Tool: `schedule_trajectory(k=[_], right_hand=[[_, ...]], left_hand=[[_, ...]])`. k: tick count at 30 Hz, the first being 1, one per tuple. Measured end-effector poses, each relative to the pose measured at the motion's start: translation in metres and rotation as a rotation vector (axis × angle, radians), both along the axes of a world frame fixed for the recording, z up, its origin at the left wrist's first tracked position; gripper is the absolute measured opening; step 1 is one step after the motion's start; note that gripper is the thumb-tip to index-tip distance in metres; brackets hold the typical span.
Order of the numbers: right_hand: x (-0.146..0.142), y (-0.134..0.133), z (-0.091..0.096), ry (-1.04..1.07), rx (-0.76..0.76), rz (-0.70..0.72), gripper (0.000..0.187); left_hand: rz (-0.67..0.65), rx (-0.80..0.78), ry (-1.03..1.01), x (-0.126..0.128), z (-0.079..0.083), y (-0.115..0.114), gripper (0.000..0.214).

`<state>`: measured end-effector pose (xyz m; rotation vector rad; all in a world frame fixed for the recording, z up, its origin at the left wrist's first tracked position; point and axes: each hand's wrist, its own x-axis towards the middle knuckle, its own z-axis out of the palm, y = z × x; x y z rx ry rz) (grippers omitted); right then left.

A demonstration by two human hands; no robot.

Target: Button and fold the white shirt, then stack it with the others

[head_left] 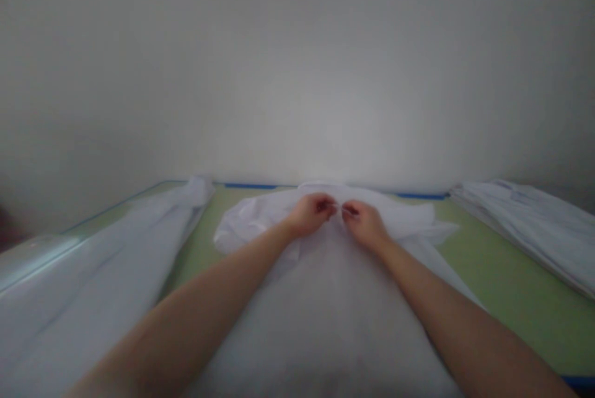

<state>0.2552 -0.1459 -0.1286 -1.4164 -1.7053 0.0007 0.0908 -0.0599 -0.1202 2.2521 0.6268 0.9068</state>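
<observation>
A thin white garment (pixel 344 317), seemingly a long shirt or coat, lies spread out in front of me, its far end bunched into loose folds. Both hands meet over those folds, close together and almost touching. With fingers curled in a pinch, my left hand (pixel 312 213) grips the cloth near the garment's middle line. Just to its right, my right hand (pixel 363 222) pinches the cloth in the same way. A small pale edge shows between the fingertips, but blur hides whether it is a button or only fabric.
The garment rests on a green table mat (pixel 515 299) with blue edging. More white garments (pixel 106 268) lie along the left side. A folded white stack (pixel 534 218) is at the right. A plain pale wall (pixel 297 63) rises behind the table.
</observation>
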Motion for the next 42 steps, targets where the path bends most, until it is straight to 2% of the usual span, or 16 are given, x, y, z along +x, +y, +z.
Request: schedule_trajectory(k=[7, 20, 33, 36, 39, 42], right_hand=[[0.002, 0.001, -0.004, -0.011, 0.002, 0.036, 0.022], [0.007, 0.006, -0.010, -0.056, 0.098, 0.083, 0.027], [0.004, 0.005, -0.010, -0.110, 0.127, 0.096, 0.028], [0.004, 0.005, -0.008, -0.123, 0.145, 0.085, 0.027], [0.004, 0.005, -0.007, -0.131, 0.160, 0.060, 0.025], [0.003, 0.005, -0.006, -0.141, 0.179, 0.040, 0.025]], left_hand=[[0.027, 0.024, -0.013, 0.000, 0.001, -0.001, 0.022], [0.067, 0.098, -0.117, 0.002, 0.000, -0.003, 0.023], [0.030, 0.146, -0.172, 0.003, -0.005, -0.005, 0.021], [0.063, 0.233, -0.202, 0.004, -0.002, -0.007, 0.019], [0.145, 0.402, -0.234, 0.003, 0.004, -0.013, 0.015], [0.143, 0.549, -0.132, 0.001, 0.010, -0.021, 0.010]])
